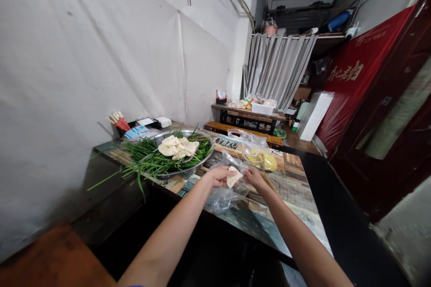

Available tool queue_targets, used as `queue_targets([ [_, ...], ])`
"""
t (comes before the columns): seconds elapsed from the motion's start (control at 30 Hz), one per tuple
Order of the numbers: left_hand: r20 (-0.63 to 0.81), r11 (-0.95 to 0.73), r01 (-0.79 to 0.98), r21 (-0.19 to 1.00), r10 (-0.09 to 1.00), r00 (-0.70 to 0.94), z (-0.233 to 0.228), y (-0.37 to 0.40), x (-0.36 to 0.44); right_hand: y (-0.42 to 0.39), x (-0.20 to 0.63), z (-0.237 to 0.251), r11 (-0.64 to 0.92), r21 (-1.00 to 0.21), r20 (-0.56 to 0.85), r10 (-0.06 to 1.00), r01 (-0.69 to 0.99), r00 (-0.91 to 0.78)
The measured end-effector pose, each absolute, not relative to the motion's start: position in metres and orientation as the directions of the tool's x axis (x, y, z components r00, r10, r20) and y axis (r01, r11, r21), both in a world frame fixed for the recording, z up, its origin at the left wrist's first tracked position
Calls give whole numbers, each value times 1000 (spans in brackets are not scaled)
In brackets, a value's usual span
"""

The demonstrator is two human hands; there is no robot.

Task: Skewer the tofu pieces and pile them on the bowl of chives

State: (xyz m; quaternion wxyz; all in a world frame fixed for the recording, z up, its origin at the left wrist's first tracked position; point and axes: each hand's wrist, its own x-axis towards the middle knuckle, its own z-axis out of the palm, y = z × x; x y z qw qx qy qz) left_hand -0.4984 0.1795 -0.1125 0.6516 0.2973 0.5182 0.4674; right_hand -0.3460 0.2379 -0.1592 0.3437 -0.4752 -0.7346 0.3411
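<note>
Pale, thin, flat piece of tofu skin [233, 176] sits pinched between both hands above the near edge of the long patterned wooden table [296, 184], right over a crumpled clear plastic bag [224, 195] that lies on the tabletop. The table runs away from the viewer along the white wall, and the largest thing on it is the round steel basin [183, 171], to the left of the hands and just beyond them. That basin holds a spread of long green chives [148, 159] that trail over its rim, with a heap of pale flat pieces [178, 147] of the same kind stacked on top. Judging by that heap, a good share looks already moved across, though how many remain in the bag cannot be told through the creased plastic. Behind the hands lies a 2nd clear bag with yellow food inside [261, 158]. A dark holder with red-tipped chopsticks [118, 122] stands at the far left by the wall. The left hand [218, 176] has its fingers closed narrowly on the left edge of the piece; the right hand [253, 177] grips the opposite edge, its fingers curled tight and partly touching the bag's mouth
</note>
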Motion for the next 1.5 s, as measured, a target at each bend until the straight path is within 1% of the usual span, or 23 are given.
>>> queue_targets([
  [0.07, -356, 349, -408, 843, 932, 63, -107, 156, -499, 235, -345, -150, 335, -842, 221, 929, 423, -296],
  [0.13, -312, 289, -516, 807, 949, 44, -107, 142, -494, 224, -339, -137, 378, -836, 296, 921, 399, -252],
  [0.27, -260, 152, -689, 709, 964, -54, -112, 142, -483, 178, -309, -114, 472, -783, 447, 880, 406, -161],
  [0.33, -261, 94, -742, 663, 959, -112, -112, 150, -482, 147, -289, -111, 507, -747, 489, 857, 430, -160],
  [0.4, -272, 58, -767, 639, 950, -154, -113, 157, -483, 116, -269, -116, 522, -712, 500, 846, 469, -183],
  [0.53, -254, 0, -759, 651, 942, -218, -114, 161, -481, 75, -245, -132, 520, -583, 458, 845, 624, -276],
  [0.63, -203, -73, -740, 669, 939, -276, -115, 162, -478, 66, -241, -136, 476, -509, 411, 867, 718, -283],
  [0.73, -166, -131, -711, 691, 929, -332, -113, 161, -477, 67, -242, -133, 441, -467, 396, 879, 766, -265],
  [1.0, -63, -235, -618, 751, 905, -421, -105, 156, -475, 72, -243, -133, 426, -430, 375, 886, 796, -272],
  [1.13, -27, -258, -552, 793, 891, -454, -110, 159, -474, 72, -243, -134, 410, -393, 357, 893, 823, -274],
  [1.27, 28, -293, -478, 828, 873, -487, -117, 164, -474, 71, -243, -131, 416, -353, 368, 885, 838, -285],
  [1.33, 40, -302, -468, 831, 870, -491, -119, 165, -474, 70, -243, -129, 435, -347, 383, 874, 831, -298],
  [1.5, 17, -313, -499, 808, 859, -512, -118, 166, -474, 67, -243, -131, 460, -338, 438, 849, 821, -296],
])
